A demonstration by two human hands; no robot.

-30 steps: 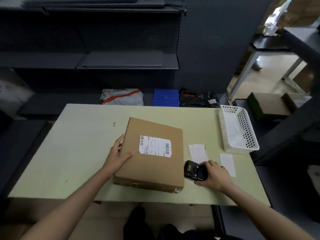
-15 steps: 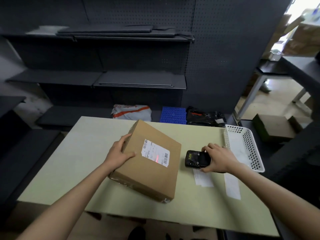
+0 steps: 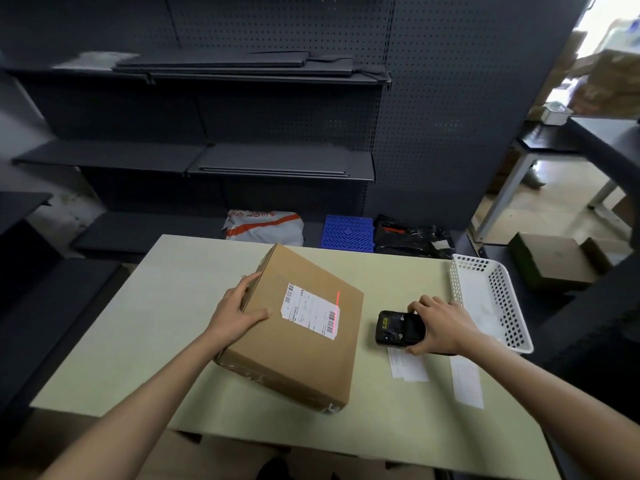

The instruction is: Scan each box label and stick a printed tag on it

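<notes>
A flat brown cardboard box (image 3: 304,344) is tilted up on the pale table (image 3: 138,323), its left edge raised. My left hand (image 3: 235,311) grips that left edge, thumb on the top face. A white shipping label (image 3: 310,310) is stuck on top, and a red scan line crosses the barcode at its right end. My right hand (image 3: 440,325) holds a black handheld scanner (image 3: 398,329) above the table, right of the box and pointed at it. Two white printed tags (image 3: 410,367) (image 3: 467,381) lie on the table under and beside that hand.
A white perforated basket (image 3: 519,336) stands at the table's right edge. Dark shelving fills the back, with a white-and-orange parcel bag (image 3: 265,226), a blue plastic panel (image 3: 348,233) and a black bag (image 3: 412,237) on its lowest shelf. Cardboard boxes (image 3: 550,261) lie on the floor at right.
My right hand lifted the scanner off the table and aimed it at the box. My left hand tilted the box up further; the red scan line slid to the label's right end.
</notes>
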